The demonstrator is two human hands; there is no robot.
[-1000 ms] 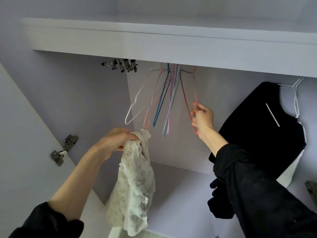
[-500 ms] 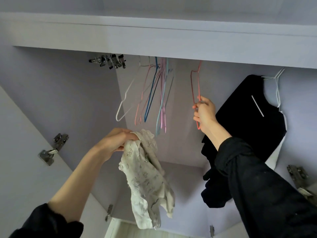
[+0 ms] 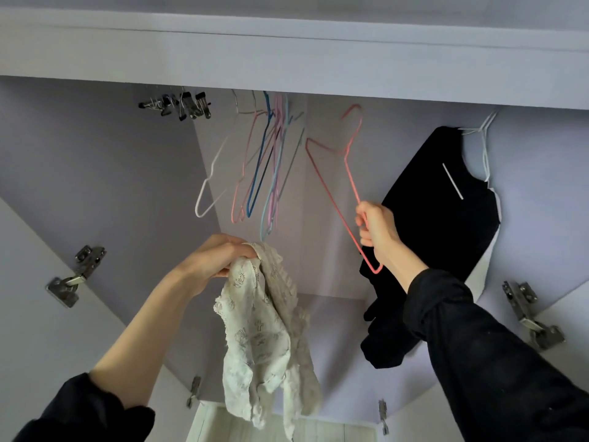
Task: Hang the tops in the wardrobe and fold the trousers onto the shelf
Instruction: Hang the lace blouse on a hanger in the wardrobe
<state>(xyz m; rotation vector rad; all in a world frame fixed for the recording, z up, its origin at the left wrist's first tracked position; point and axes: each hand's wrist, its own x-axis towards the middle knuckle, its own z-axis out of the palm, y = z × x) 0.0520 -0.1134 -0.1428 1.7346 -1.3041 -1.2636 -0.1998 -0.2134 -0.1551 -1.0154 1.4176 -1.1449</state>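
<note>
Hangers (image 3: 264, 167) bunch at upper centre, clips (image 3: 178, 105) to their left, black top (image 3: 446, 212) hanging right. Left hand (image 3: 220, 260) grips cream top (image 3: 267, 339); right hand (image 3: 376, 229) grips red hanger (image 3: 331, 183), between bunch and black top

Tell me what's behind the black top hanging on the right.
Behind the black top a white garment edge peeks out along its right side, on a white wire hanger. The rest of that garment is covered, as is the wardrobe wall behind.
</note>
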